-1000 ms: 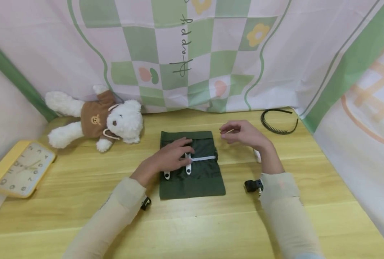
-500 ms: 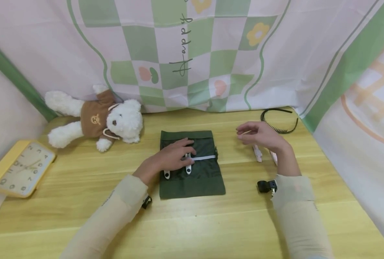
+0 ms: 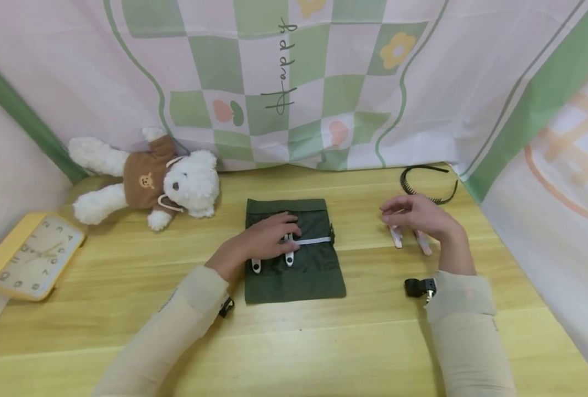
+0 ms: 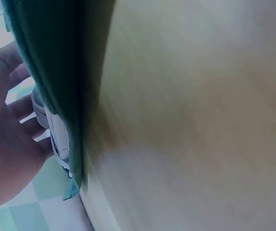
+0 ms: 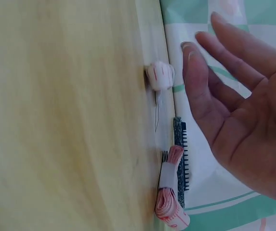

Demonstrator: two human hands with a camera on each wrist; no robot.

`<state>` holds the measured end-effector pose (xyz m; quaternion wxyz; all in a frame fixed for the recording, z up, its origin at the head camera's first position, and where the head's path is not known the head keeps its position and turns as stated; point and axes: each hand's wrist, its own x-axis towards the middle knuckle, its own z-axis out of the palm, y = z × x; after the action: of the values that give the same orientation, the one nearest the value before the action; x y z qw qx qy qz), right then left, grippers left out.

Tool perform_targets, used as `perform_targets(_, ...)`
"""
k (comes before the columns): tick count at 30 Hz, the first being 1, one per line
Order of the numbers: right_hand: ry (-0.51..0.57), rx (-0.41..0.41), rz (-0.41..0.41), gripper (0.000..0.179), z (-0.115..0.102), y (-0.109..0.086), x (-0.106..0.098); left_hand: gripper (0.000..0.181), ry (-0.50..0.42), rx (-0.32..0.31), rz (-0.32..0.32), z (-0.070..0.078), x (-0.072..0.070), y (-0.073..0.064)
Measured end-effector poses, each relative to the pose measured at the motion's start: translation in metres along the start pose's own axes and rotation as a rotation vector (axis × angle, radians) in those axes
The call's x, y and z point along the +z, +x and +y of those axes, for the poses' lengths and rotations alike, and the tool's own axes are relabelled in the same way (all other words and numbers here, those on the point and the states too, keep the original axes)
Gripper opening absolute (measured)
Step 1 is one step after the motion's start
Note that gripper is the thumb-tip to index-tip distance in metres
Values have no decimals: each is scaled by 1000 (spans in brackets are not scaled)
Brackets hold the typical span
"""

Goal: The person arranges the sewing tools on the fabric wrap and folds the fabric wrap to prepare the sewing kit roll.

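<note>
My left hand (image 3: 266, 237) rests on a dark green fabric case (image 3: 318, 281) lying open on the table, its fingers spread loosely. White tools (image 3: 289, 258) with dark dots near their ends lie on the case, partly under that hand; their kind is hidden. A thin white band (image 3: 313, 241) crosses the fabric. My right hand (image 3: 422, 215) hovers with bent, relaxed fingers and holds nothing. Below it lie two pinkish bundles. In the right wrist view one is a folded tape measure (image 5: 171, 209) with a white wrap; the other is a white-and-red bundle (image 5: 160, 76) with a thin wire loop.
A black toothed headband (image 3: 410, 190) lies at the back right. To the left are a white plush toy (image 3: 147, 182) in a brown top and a yellow clock (image 3: 38, 256). A printed curtain (image 3: 303, 99) borders the wooden table (image 3: 298, 353) behind.
My right hand has moved right and slightly nearer, from beside the case to over the pinkish bundles. The left hand has stayed on the case.
</note>
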<state>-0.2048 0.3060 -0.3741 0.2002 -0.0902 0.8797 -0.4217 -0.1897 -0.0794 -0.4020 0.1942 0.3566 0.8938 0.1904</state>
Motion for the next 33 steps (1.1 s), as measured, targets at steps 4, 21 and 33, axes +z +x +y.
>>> perform_targets(4,7,26,-26,46,3,0,-1,36,-15,-6,-5,2,0,0)
perform_targets(21,33,104,-57,39,6,0,-4,31,-23,-21,4,5,0,1)
perform_targets(33,-2,130,-48,33,9,3,-5,30,-29,-40,-1,8,-1,0)
